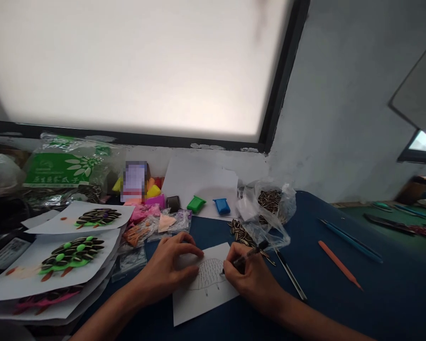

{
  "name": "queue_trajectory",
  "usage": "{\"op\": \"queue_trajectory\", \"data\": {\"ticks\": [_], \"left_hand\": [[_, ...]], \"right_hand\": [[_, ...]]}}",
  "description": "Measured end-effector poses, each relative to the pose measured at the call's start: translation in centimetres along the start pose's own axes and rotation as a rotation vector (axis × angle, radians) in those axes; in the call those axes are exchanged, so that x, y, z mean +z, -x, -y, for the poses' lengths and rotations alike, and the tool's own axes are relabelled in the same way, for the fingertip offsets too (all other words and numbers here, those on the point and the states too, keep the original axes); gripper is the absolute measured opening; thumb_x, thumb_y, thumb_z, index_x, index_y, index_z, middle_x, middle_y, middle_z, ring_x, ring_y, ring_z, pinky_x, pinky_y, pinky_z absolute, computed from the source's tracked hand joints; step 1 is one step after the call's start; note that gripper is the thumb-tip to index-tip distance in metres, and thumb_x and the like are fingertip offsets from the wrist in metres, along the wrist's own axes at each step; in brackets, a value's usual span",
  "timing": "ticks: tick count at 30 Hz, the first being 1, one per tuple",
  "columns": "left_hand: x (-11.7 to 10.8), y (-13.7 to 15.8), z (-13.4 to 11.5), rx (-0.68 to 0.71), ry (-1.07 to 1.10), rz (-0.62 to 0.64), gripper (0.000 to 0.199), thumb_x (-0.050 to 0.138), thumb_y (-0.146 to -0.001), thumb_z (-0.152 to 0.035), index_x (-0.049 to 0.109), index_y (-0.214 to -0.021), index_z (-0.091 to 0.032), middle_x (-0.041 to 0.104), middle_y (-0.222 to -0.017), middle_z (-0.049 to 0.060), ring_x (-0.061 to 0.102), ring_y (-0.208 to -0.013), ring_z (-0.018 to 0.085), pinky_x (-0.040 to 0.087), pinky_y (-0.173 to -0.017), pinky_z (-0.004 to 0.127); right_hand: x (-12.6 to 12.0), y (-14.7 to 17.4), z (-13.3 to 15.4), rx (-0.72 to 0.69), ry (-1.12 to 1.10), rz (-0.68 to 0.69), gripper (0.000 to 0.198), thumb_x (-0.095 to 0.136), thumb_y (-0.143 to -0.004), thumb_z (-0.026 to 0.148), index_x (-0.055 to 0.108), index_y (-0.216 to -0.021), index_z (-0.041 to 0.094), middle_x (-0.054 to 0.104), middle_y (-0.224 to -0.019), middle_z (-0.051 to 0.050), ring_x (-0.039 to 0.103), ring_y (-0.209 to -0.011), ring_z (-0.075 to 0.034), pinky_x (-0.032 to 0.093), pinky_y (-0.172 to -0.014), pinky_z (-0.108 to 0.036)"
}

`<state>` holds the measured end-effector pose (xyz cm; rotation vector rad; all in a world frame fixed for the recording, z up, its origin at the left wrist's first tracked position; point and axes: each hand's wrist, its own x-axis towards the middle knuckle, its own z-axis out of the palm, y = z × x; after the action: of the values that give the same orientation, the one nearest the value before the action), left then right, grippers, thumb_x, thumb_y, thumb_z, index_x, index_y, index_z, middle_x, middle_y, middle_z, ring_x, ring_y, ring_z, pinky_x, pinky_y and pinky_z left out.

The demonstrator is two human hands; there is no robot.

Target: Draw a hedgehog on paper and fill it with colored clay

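Right hand (253, 280) gripping pen (251, 252), blue tabletop (323, 289), grey wall (348, 104), bright window (145, 66)

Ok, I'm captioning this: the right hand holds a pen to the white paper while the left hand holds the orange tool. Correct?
Wrong on the left hand: in the head view it rests on the paper; the orange tool lies on the table. The right hand holds the pen.
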<state>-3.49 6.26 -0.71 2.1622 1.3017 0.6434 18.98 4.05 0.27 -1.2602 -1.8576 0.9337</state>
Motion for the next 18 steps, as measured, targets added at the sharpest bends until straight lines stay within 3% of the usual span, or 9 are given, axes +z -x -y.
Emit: {"op": "queue_trajectory", "data": {"ticks": [18], "left_hand": [[0.42, -0.03, 0.62, 0.032, -0.015, -0.037, 0.026, 0.062, -0.080, -0.032, 0.076, -0.102, -0.032, 0.060, -0.117, 0.004, 0.053, -0.112, 0.034, 0.040, -0.098, 0.051]], "right_hand": [[-0.03, 0.05, 0.10, -0.003, 0.011, -0.026, 0.017, 0.051, -0.081, 0.021, 0.042, -0.067, 0.022, 0.042, -0.057, 0.005, 0.039, -0.051, -0.011, 0.030, -0.048, -0.023]]}}
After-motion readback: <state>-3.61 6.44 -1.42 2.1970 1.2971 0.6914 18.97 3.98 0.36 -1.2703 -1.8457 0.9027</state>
